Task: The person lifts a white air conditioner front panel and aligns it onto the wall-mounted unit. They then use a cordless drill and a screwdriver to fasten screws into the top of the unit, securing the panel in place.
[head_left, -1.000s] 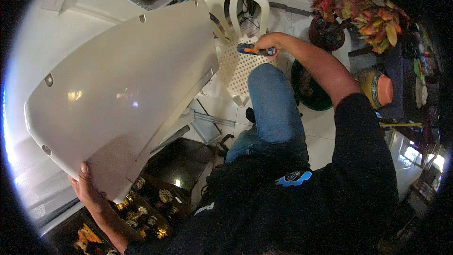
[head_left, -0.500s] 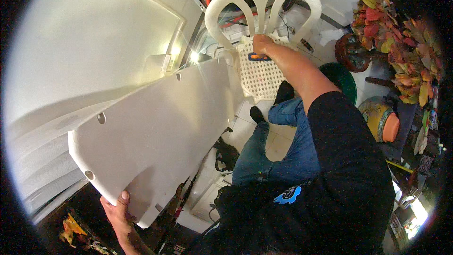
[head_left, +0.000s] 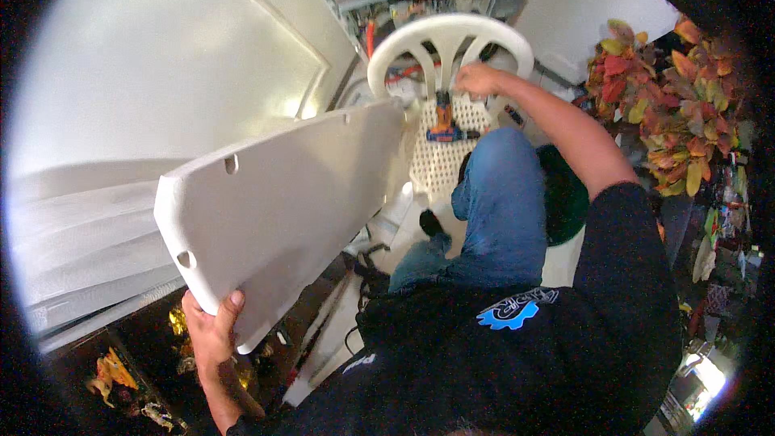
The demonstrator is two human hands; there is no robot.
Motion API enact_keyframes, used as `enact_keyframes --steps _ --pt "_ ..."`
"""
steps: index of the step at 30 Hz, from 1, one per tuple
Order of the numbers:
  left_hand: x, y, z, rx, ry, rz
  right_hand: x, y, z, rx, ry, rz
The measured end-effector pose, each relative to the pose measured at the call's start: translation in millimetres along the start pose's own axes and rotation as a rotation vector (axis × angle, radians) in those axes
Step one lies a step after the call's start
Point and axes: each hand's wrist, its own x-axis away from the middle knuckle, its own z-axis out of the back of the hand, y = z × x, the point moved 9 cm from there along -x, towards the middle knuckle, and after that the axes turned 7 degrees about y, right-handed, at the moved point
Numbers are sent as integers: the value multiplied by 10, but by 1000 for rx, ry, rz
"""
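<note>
"Black short-sleeved shirt [head_left: 597,323], a blue gear emblem across its chest, sits nearest the lens. What does the left hand [head_left: 214,329] have?"

"It grips the near end of a broad, smooth off-white panel with a notched rim [head_left: 282,202], thumb on the face, fingers wrapped behind the edge. The panel slants away along the person's left side."

"And past the shirt?"

"Blue denim trousers [head_left: 507,202], one knee raised before a white plastic chair with a perforated seat and an arched, slotted back [head_left: 452,26]. A dark green round container [head_left: 567,202] stands just right of that knee."

"What rests on the seat?"

"A blue, black and orange power drill [head_left: 442,132], lying with its handle toward the backrest, near the panel's far end."

"The right hand [head_left: 479,79]?"

"Above the rear of the seat, close by the drill's handle, fingers curled. Whether it clasps anything cannot be told."

"At far right?"

"Red, orange and yellow leaves [head_left: 658,109], in a thick cluster beyond the outstretched forearm."
</note>
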Motion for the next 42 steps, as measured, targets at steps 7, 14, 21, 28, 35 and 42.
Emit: enact_keyframes --steps 7,14,21,28,35,42 --pt "-262 797 146 435 206 -291 790 -62 388 -706 141 -1" --pt "-453 1309 -149 468 138 -647 1068 660 949 -1589 802 349" --pt "-767 2760 111 749 163 -807 2476 1361 3419 -1563 1284 403" --pt "-1025 2914 293 855 382 -909 3382 401 4770 -1430 1336 414" --pt "-966 3857 943 595 359 -893 3906 -536 5638 -1228 1573 307" --pt "-1291 4340 1454 1376 444 -360 4220 -1568 6763 -937 1283 605"
